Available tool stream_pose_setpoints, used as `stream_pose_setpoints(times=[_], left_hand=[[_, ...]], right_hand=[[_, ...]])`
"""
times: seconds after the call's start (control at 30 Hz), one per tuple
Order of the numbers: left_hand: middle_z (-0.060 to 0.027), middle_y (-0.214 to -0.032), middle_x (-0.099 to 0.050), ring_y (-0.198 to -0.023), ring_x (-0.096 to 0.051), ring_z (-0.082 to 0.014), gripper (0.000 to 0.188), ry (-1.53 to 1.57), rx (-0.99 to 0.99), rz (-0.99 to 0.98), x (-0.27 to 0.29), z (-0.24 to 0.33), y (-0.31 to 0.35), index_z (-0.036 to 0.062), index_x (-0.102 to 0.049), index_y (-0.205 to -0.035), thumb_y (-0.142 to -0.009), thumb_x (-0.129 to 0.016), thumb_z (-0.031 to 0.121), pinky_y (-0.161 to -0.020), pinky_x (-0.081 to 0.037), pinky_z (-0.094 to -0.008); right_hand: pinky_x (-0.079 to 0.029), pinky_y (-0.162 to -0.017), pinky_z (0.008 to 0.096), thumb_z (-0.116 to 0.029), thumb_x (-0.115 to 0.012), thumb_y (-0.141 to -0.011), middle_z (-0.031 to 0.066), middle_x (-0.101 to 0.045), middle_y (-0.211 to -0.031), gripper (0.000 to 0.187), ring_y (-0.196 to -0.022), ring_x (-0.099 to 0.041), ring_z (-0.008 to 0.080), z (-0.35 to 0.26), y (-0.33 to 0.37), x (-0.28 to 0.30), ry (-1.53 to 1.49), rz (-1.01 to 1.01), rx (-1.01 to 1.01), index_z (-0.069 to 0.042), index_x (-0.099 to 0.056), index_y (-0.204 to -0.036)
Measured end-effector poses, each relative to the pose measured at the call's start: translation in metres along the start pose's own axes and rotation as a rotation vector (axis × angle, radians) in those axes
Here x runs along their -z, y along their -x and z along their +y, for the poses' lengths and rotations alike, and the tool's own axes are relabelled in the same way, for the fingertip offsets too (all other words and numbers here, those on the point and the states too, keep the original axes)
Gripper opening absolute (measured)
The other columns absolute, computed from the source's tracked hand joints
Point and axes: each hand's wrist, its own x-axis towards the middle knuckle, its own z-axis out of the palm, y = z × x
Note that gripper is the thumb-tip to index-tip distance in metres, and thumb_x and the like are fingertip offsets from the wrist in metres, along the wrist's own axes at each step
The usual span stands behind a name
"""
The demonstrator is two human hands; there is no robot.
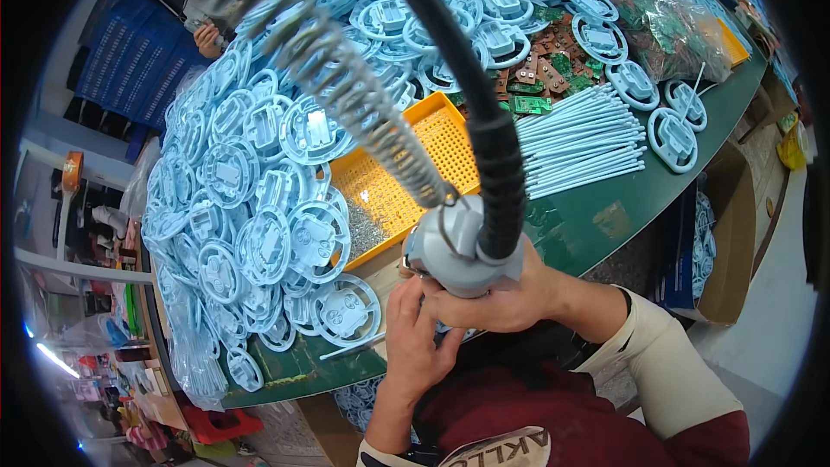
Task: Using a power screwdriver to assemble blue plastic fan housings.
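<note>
My right hand [512, 304] is wrapped round a grey hanging power tool [454, 246], which looks like an electric screwdriver seen from its top end. A coiled metal spring [359, 104] and a thick black cable [494, 147] run up from it. My left hand [413, 337] is just left of the tool, fingers curled in under it and close to my right hand. Whatever those fingers grip, and the tool's tip, are hidden. Beside my left hand lie a round light-blue plastic part [346, 311] and a thin pale-blue stick [353, 347].
A yellow perforated tray [450, 134] holds small metal screws [365, 229]. Light-blue plastic parts [229, 173] pile up left and behind. Pale-blue sticks [584, 143], circuit boards [532, 105] and a plastic bag [666, 30] lie on the green table [588, 225]. A cardboard box [731, 242] stands right.
</note>
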Motion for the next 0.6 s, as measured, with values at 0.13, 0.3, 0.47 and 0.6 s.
stream_pose_setpoints(times=[0.13,0.3,0.47,0.6], left_hand=[[-0.0171,-0.123,-0.046,-0.113,-0.043,-0.0396,0.06,-0.022,-0.03,0.006,0.002,0.002,-0.004,0.001,-0.051,-0.117,-0.062,-0.074,0.011,-0.095,-0.035,-0.0482],[-0.0173,-0.123,-0.046,-0.116,-0.042,-0.0393,0.06,-0.053,-0.023,0.012,-0.004,0.002,-0.002,0.0012,-0.051,-0.118,-0.065,-0.074,0.015,-0.096,-0.034,-0.0497],[-0.0184,-0.119,-0.048,-0.114,-0.045,-0.0389,0.056,-0.1,-0.033,0.114,-0.015,0.001,0.0,0.001,-0.053,-0.115,-0.067,-0.074,0.021,-0.098,-0.031,-0.0544],[-0.0176,-0.117,-0.051,-0.112,-0.046,-0.0393,0.052,-0.096,-0.024,0.153,-0.014,0.004,-0.001,0.0017,-0.054,-0.112,-0.067,-0.074,0.019,-0.097,-0.032,-0.0539]], right_hand=[[-0.046,-0.065,0.0264,-0.004,-0.067,-0.07,0.0059,-0.058,-0.085,0.035,-0.072,-0.057,0.0128,0.003,0.0,-0.003,-0.1,0.017,0.023,0.001,-0.055,-0.103],[-0.047,-0.067,0.0278,-0.004,-0.069,-0.069,0.0064,-0.059,-0.088,0.027,-0.075,-0.058,0.014,0.006,-0.002,-0.004,-0.071,0.022,0.02,0.0,-0.058,-0.094],[-0.049,-0.062,0.0258,-0.008,-0.069,-0.07,0.0072,-0.062,-0.078,0.044,-0.066,-0.06,0.012,0.019,-0.003,-0.006,0.163,0.092,0.225,0.001,-0.056,-0.112],[-0.049,-0.061,0.0258,-0.009,-0.07,-0.069,0.0075,-0.063,-0.078,0.042,-0.064,-0.061,0.0138,0.019,-0.004,-0.013,0.155,0.139,0.247,0.001,-0.058,-0.109]])
